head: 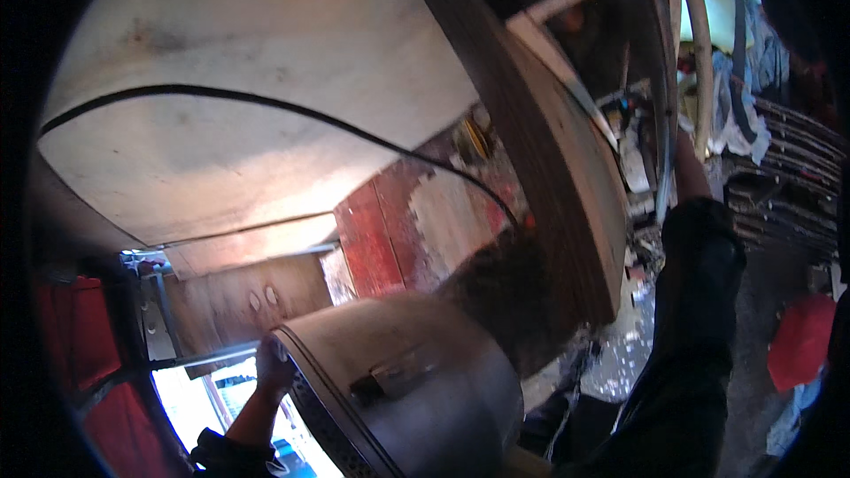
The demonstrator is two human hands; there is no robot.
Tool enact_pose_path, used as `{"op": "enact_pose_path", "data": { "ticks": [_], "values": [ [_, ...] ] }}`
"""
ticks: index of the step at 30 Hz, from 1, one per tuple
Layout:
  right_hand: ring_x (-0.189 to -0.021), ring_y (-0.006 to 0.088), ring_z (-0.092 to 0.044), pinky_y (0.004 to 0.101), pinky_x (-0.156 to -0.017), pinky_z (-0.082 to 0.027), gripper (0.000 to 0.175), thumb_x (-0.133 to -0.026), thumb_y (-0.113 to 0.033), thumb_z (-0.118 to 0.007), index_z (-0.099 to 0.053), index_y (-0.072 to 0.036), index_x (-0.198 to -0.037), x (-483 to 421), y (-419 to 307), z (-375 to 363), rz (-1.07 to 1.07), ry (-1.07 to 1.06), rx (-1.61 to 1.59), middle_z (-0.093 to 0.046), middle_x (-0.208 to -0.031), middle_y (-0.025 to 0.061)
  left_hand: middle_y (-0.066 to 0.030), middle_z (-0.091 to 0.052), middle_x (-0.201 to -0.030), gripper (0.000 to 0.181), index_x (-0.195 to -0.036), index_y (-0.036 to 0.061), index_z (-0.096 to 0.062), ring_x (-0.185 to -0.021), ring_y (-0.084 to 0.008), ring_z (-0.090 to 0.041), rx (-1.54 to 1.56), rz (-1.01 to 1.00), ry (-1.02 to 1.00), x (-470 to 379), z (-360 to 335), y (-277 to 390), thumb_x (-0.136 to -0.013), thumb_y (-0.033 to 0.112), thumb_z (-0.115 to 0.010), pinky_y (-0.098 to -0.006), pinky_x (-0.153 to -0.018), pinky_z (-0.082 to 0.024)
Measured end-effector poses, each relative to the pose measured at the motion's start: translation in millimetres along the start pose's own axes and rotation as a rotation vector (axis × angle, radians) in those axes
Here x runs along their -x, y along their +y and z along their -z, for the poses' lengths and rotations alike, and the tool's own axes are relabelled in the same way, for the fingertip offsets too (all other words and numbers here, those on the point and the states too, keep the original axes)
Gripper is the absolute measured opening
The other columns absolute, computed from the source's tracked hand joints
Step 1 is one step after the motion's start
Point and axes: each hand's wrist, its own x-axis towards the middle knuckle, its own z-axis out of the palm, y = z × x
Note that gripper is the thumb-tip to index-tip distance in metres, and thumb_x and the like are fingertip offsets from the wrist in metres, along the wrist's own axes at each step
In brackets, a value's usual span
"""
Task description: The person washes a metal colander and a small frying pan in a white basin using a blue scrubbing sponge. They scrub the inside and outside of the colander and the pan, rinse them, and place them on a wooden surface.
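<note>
A large round metal pot (458, 372) lies tilted in front of me, with a side handle (398, 375) on its wall. My left hand (273, 366) grips the pot's rim at its left end, the fingers partly hidden. A dark sleeve covers that forearm. My right arm reaches up the right side in a dark sleeve, and my right hand (690, 169) is blurred beside a long, thin upright strip (664, 153). What its fingers do is hidden. Between the two arms stands a thick wooden beam or board edge (551, 166).
Overhead spreads a stained pale panel (265, 33), crossed by a black cable (265, 101). Red-painted boards (372, 239) stand behind the pot. At right are a wooden pole (700, 73), hanging cloths (764, 66), stacked thin sticks (797, 153) and a red object (800, 345). Debris (631, 345) litters the ground.
</note>
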Motion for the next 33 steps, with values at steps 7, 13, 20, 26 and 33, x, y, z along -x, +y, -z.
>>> {"op": "enact_pose_path", "data": {
  "ticks": [7, 13, 20, 26, 33],
  "values": [
    [-0.084, 0.0352, -0.061, 0.0407, -0.074, -0.046, 0.034, -0.089, -0.038, -0.052, -0.064, -0.006, -0.094, 41, 22, 12, 0.033, 0.178, 0.200, -0.064, -0.087, 0.0170, -0.0127, -0.061, -0.109, 0.033, -0.117, 0.0034, -0.054, -0.101, -0.0217, -0.059, 0.057, -0.021, -0.106, -21, -3, -41, -0.090, 0.022, -0.057, -0.0338, -0.085, -0.048],
    [-0.075, 0.0253, -0.060, 0.0375, -0.072, -0.045, 0.040, -0.086, -0.043, -0.060, -0.061, -0.003, -0.086, 164, 53, 75, -0.325, 0.330, 0.234, -0.063, -0.083, 0.0132, -0.0120, -0.058, -0.117, 0.036, -0.122, 0.0023, -0.049, -0.105, -0.0201, -0.057, -0.075, -0.165, -0.059, -29, -1, -43, -0.089, 0.012, -0.058, -0.0336, -0.089, -0.046],
    [-0.062, 0.0189, -0.051, 0.0366, -0.062, -0.043, 0.032, -0.086, -0.030, -0.063, -0.058, 0.000, -0.076, 395, 56, 98, -0.344, 0.236, 0.234, -0.061, -0.071, 0.0067, -0.0079, -0.060, -0.105, 0.056, -0.122, 0.0021, -0.049, -0.093, -0.0156, -0.058, 0.004, -0.146, -0.133, -20, -3, -16, -0.075, 0.019, -0.074, -0.0292, -0.083, -0.046],
    [-0.057, 0.0103, -0.049, 0.0300, -0.054, -0.041, 0.025, -0.091, -0.024, -0.056, -0.060, -0.004, -0.077, 547, -56, 112, -0.552, 0.163, 0.609, -0.051, -0.061, 0.0002, -0.0072, -0.062, -0.102, 0.047, -0.119, -0.0007, -0.051, -0.094, -0.0165, -0.058, 0.036, -0.231, -0.171, -4, 8, 0, -0.077, 0.008, -0.068, -0.0294, -0.085, -0.045],
    [-0.066, 0.0164, -0.063, 0.0275, -0.054, -0.051, 0.025, -0.093, -0.015, -0.050, -0.056, 0.000, -0.113, 599, -242, 144, -0.908, 0.449, -0.624, -0.063, -0.078, 0.0085, -0.0104, -0.064, -0.101, 0.045, -0.118, 0.0021, -0.054, -0.091, -0.0225, -0.061, -0.029, -0.359, -0.163, 16, 39, -4, -0.075, 0.008, -0.068, -0.0316, -0.086, -0.046]
  ]
}}
